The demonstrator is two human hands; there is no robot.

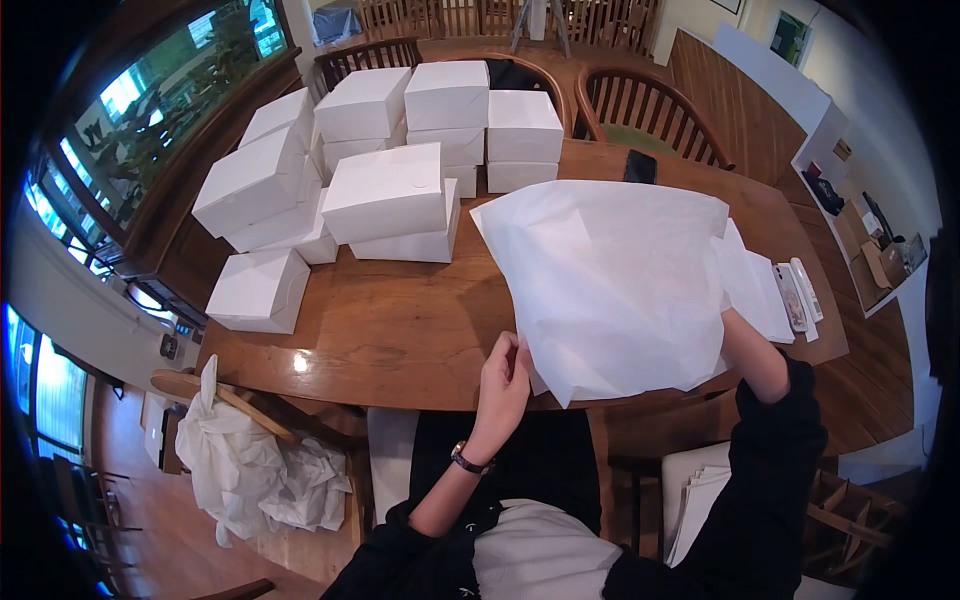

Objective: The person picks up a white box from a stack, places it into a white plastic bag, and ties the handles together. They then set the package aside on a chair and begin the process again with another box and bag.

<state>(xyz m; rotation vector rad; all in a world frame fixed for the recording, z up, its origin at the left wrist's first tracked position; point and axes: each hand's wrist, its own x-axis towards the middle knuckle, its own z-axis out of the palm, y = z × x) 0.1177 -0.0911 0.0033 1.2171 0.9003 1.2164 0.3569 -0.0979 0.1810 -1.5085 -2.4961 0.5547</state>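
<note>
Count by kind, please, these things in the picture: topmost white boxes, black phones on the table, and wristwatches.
Topmost white boxes: 7
Black phone: 1
Wristwatch: 1
Total: 9
Lower boxes are partly hidden, so left out.

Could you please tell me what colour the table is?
The table is warm brown, shown in the head view.

The left hand (507, 380), a watch (472, 458) on its wrist, pinched the near left edge of a large white sheet (620, 280) above the wooden tabletop (420, 330). The right hand was hidden by the sheet's right side. Beyond and to the left stood stacks of white boxes (390, 195). A black phone (640, 167) lay near the far edge, beside a slatted chair (655, 110). Crumpled white material (235, 460) rested on a chair at the left.
</note>
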